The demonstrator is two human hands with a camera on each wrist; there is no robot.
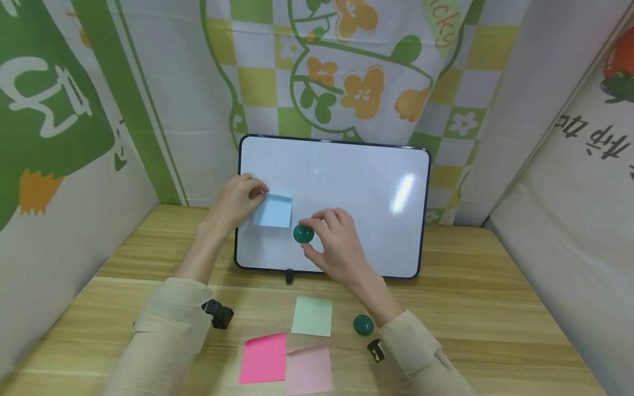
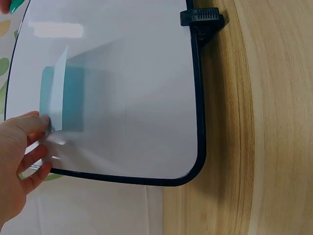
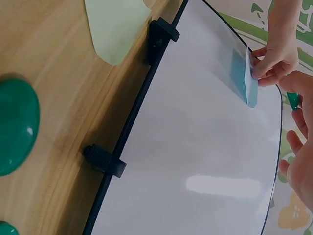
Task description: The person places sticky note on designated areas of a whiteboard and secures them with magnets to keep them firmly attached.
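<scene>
A whiteboard [image 1: 356, 181] stands upright on the wooden table. My left hand [image 1: 240, 198] pinches the upper left corner of a light blue sticky note [image 1: 272, 212] against the board; the same note [image 2: 61, 100] shows edge-on beside the left fingertips [image 2: 36, 122]. My right hand [image 1: 329, 239] grips a round green magnet [image 1: 303, 234] with thumb and fingers just below the note's right corner. In the right wrist view the magnet [image 3: 292, 100] peeks out by my fingers, next to the note [image 3: 248, 81].
On the table in front of the board lie a pale green note [image 1: 312, 315], a hot pink note [image 1: 264, 357], a light pink note [image 1: 309, 369] and a second green magnet [image 1: 363, 325]. Patterned cloth walls enclose the table on three sides.
</scene>
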